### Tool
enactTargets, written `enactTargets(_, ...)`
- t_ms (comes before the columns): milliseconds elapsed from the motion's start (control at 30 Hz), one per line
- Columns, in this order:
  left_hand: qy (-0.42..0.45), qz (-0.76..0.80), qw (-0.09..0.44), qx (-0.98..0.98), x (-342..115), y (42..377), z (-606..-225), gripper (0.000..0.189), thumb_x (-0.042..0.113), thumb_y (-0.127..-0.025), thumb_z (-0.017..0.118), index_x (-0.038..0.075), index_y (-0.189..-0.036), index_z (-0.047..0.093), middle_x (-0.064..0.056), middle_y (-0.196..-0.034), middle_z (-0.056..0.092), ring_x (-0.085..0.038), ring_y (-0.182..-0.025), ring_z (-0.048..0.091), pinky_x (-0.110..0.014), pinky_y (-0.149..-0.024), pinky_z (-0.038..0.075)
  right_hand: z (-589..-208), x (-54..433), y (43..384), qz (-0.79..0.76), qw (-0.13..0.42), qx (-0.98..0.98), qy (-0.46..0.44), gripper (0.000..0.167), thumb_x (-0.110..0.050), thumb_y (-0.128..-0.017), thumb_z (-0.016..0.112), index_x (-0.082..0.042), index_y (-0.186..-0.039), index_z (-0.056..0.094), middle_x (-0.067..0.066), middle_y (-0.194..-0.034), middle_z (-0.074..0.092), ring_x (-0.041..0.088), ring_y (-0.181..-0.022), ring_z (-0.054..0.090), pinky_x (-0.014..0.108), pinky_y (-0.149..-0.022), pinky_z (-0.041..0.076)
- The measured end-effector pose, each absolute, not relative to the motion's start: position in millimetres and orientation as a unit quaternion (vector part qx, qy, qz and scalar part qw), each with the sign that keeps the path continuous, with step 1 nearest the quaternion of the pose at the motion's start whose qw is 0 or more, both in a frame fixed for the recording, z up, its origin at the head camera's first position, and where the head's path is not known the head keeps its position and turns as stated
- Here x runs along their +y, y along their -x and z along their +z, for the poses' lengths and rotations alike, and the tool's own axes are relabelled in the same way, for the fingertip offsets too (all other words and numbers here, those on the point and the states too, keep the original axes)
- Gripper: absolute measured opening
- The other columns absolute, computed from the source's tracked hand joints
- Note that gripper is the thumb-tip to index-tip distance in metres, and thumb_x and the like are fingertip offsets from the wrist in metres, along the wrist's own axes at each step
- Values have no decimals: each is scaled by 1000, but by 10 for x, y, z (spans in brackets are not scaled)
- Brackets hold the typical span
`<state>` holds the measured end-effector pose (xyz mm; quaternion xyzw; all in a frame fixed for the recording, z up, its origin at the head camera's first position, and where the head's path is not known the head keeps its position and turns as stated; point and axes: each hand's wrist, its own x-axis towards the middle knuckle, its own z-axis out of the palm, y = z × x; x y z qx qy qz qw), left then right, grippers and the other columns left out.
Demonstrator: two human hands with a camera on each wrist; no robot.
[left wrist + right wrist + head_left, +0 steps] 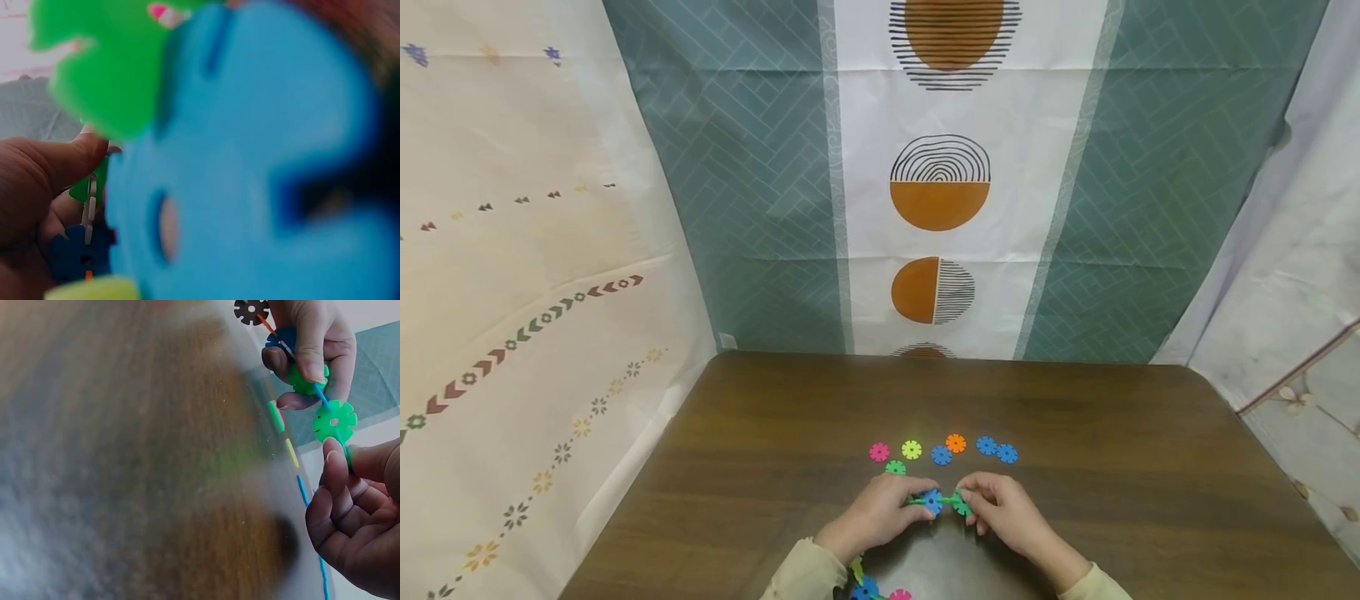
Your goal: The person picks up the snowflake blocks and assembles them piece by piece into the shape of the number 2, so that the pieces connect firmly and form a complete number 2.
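Note:
Notched plastic discs are joined edge to edge in a chain between the two hands. My left hand (883, 512) grips the chain near a blue disc (932, 501); in the right wrist view its thumb presses a green disc (301, 381). My right hand (1003, 510) pinches a thin green disc seen edge-on (345, 453), which meets another green disc (335, 420) facing the camera. More chain hangs below the left forearm, with a blue disc (865, 588) and a pink disc (900, 595). A big blurred blue disc (237, 137) covers much of the left wrist view.
Beyond the hands, loose discs lie on the brown table (775, 417): pink (879, 452), green (896, 467), yellow (912, 450), orange (956, 443) and several blue (987, 446). A patterned curtain (760, 208) hangs behind the table's far edge.

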<state>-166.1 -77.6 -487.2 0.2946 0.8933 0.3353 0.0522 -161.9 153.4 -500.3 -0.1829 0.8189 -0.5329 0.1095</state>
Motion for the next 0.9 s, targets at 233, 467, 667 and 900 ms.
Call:
enactTargets(233, -281, 308, 48, 908, -765, 1617, -4864, 34, 31, -88, 72, 17, -119, 70, 10, -106, 69, -2, -91, 60, -26, -82, 52, -5039, 1551, 1602, -550, 120, 805, 187, 17, -15, -99, 58, 1, -101, 64, 5, -70, 64, 12, -57, 59, 31, -53, 55)
enactTargets(467, -282, 299, 45, 910, -773, 1619, -4839, 34, 32, -89, 72, 18, -120, 69, 8, -110, 69, -5, -97, 62, -29, -85, 52, -5035, 1545, 1624, -553, 115, 803, 193, 18, -15, -99, 58, 2, -101, 64, 5, -71, 64, 13, -57, 59, 31, -52, 55)
enactTargets(667, -277, 306, 48, 910, -785, 1624, -4852, 35, 33, -89, 72, 17, -119, 69, 8, -112, 69, -6, -100, 62, -30, -85, 53, -5046, 1546, 1629, -547, 116, 807, 190, 17, -14, -99, 58, 2, -101, 64, 5, -71, 65, 13, -57, 60, 31, -53, 55)
enactTargets(900, -268, 307, 39, 912, -793, 1615, -4851, 35, 33, -88, 73, 17, -119, 69, 8, -112, 69, -6, -99, 62, -30, -84, 53, -5038, 1550, 1623, -550, 119, 805, 186, 18, -14, -99, 58, 2, -102, 64, 6, -71, 65, 14, -56, 59, 31, -53, 55)
